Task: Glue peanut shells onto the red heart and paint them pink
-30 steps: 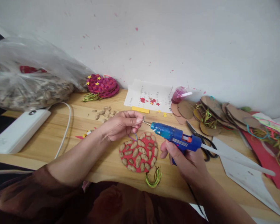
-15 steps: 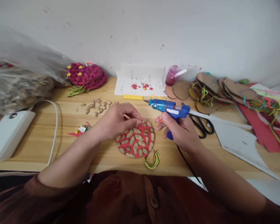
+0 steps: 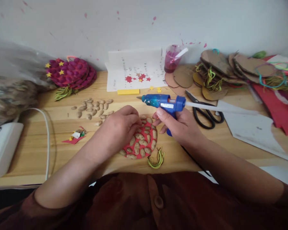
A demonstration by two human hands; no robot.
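A red disc [image 3: 141,140] studded with peanut shells lies on the wooden table [image 3: 62,150] in front of me. My left hand [image 3: 121,126] rests on the disc's upper left part, fingers curled and pressed down onto it. Whether a shell is under the fingertips is hidden. My right hand [image 3: 180,126] grips a blue glue gun [image 3: 162,102] just right of the disc. The gun's nozzle points left, above the disc's far edge. A small bundle of yellow-green threads [image 3: 156,158] lies at the disc's near right edge.
Loose peanut shells [image 3: 93,107] lie left of my hands. Black scissors [image 3: 204,111] sit right of the gun. At the back stand purple discs with yellow stars [image 3: 69,72], a white sheet with red stars [image 3: 134,72], a pink cup [image 3: 171,57], cardboard discs [image 3: 218,67]. A white box [image 3: 2,147] sits at left.
My left hand came down from beside the gun's nozzle onto the disc and now presses there. The glue gun moved back from the hand and is held level above the disc.
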